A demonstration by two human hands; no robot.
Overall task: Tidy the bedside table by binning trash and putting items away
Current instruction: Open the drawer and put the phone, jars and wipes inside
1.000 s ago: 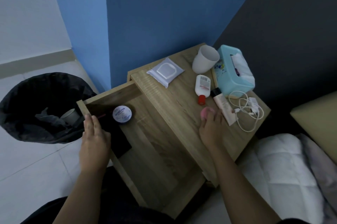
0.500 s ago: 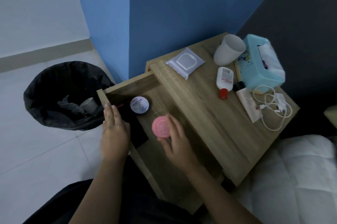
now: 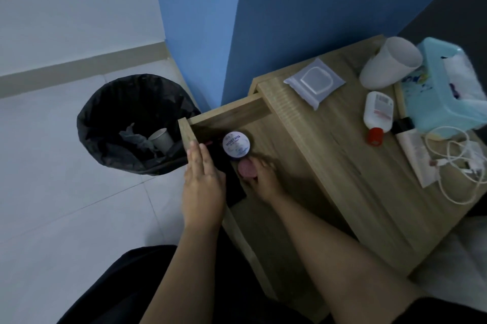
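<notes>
The right hand (image 3: pixel 264 181) has carried the small pink round container (image 3: pixel 247 168) off the desk (image 3: pixel 342 165) and down into the open drawer (image 3: pixel 266 136). A second ago that hand lay on the desktop with the pink container under its fingertips, near the red-capped bottle (image 3: pixel 377 113); half a second ago it held the container above the drawer floor. Now the container sits low in the drawer, just beside and nearly touching the white-lidded jar (image 3: pixel 236 145), and the fingers of the right grip are curled closed around its near edge. Whether it already rests on the drawer floor cannot be told.

The left hand (image 3: pixel 204 181) keeps its place on the drawer's front edge, fingers flat and extended together, holding nothing. A dark flat object (image 3: pixel 232 181) lies in the drawer under and beside that hand.

On the desk the wipes pack (image 3: pixel 314 82), white cup (image 3: pixel 390 63), teal tissue box (image 3: pixel 445 92), tube (image 3: pixel 416 155) and white cable (image 3: pixel 458 163) lie as before. The black-lined bin (image 3: pixel 110 123) stands on the floor left of the drawer, with a paper cup (image 3: pixel 162 139) and crumpled scraps inside.
</notes>
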